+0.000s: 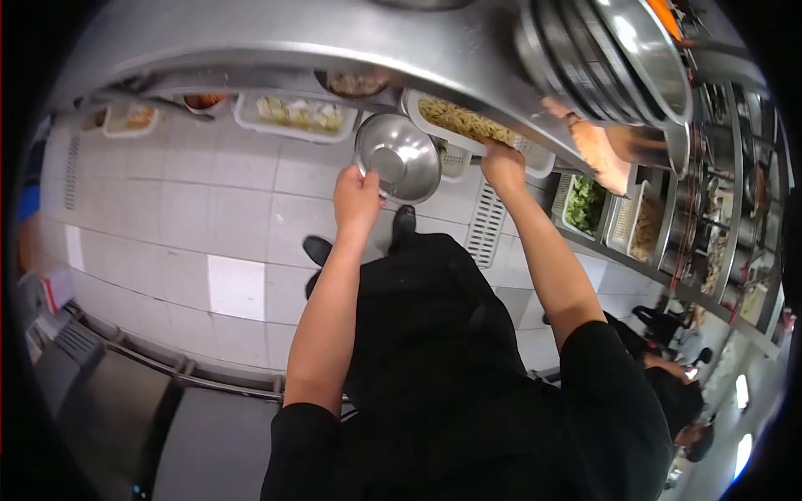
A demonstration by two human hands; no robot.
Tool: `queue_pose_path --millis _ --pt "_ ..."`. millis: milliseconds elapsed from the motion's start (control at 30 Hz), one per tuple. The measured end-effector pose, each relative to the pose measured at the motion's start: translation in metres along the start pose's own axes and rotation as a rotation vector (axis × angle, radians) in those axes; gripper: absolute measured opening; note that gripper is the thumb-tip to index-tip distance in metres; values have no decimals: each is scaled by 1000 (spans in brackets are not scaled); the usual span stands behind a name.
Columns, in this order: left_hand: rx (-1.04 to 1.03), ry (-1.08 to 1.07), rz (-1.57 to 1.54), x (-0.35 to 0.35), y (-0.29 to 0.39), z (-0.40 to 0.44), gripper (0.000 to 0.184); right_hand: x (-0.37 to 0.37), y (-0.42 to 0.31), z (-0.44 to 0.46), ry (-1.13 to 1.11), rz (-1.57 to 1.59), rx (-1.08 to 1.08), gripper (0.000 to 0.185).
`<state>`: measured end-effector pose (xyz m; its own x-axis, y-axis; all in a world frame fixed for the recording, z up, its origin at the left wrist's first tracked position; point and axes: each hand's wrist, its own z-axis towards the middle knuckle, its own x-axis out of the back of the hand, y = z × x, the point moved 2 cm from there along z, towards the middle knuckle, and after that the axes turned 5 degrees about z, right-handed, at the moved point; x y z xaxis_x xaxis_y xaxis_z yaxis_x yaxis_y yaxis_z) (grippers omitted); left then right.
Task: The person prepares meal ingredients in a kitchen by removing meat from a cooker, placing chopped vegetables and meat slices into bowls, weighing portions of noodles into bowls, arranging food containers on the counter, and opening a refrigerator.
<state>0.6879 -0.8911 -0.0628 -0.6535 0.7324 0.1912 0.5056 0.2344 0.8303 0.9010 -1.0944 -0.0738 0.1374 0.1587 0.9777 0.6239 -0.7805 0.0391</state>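
My left hand (357,203) grips the near left rim of a shiny metal mixing bowl (405,159), thumb on the inside. The bowl is tilted toward me, and no food shows in it. At the near edge of a white tub of yellow noodles (455,119), my right hand (504,169) reaches up against the noodles. Its fingertips are hidden there, so I cannot tell whether they hold any. The tub sits just under the steel shelf, up and right of the bowl.
A steel shelf (334,37) crosses above, with stacked metal bowls (597,63) at right. Below it are a tub of pale chunks (299,115) and a basket of green leaves (583,203). A grey counter (213,447) stands behind me. Another person (672,392) is at lower right.
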Motion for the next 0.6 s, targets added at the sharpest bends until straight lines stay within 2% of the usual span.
queue_pose_path --millis 33,67,100,167,200,267,333,400,500,567,600 --pt "-9 -12 -9 -5 -9 -1 27 0 -1 -9 173 103 10 26" --pt "59 -55 -53 -8 -26 1 27 -6 1 -12 45 141 -58 28" --pt "79 -57 -73 -14 -33 -4 27 2 2 -17 29 120 -50 28" --pt "26 -32 -126 -16 -44 -14 26 27 -9 -22 -49 473 187 44" --pt "35 -24 -148 -19 -53 -16 26 30 3 -15 -235 698 152 60" --pt "-25 -28 -79 -23 -69 -20 18 30 21 11 -126 852 -74 61" --pt "-29 -61 -133 -23 -68 -28 19 -22 100 101 198 554 -60 59" --pt "-76 -101 -138 -29 -74 -28 17 72 62 139 -306 803 -32 53" --pt "-93 -127 -139 -50 -81 -29 17 19 72 217 -211 476 -44 52" --pt "-217 -66 -101 -63 -73 -26 17 4 75 234 -140 357 -60 51" --pt "-197 -88 -114 -67 -65 -25 16 1 81 232 -98 330 -56 50"
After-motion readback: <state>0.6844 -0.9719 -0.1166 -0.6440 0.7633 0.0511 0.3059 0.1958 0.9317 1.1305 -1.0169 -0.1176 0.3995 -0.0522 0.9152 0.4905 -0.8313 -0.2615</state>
